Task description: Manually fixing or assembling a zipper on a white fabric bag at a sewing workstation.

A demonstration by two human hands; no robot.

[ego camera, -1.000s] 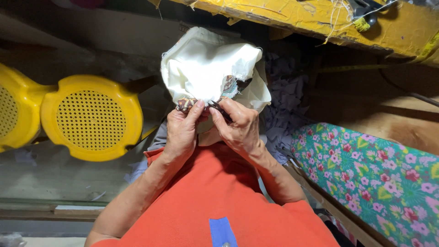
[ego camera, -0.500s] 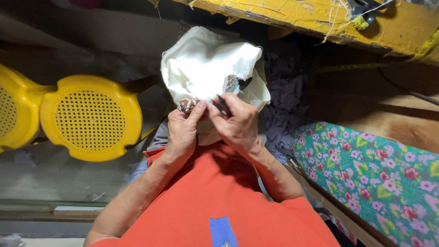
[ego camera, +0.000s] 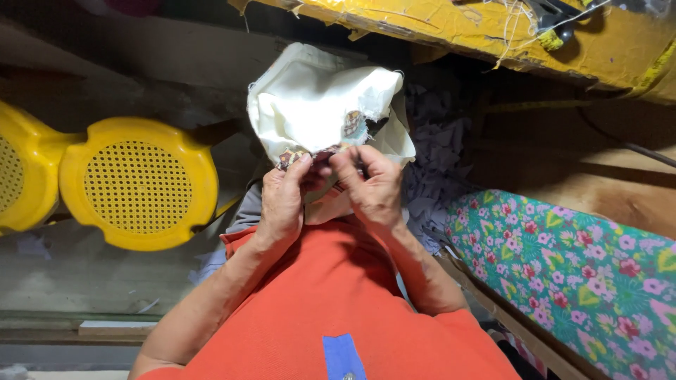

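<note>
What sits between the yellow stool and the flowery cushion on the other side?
In the head view, between the yellow stool and floral cushion are the person's left hand and right hand, both pinching a cream cloth piece.

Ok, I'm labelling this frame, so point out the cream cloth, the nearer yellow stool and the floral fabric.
cream cloth (ego camera: 317,105), head view, on its bunched middle.
yellow stool (ego camera: 139,184), head view, on its perforated seat.
floral fabric (ego camera: 584,274), head view, on its flat printed surface.
</note>
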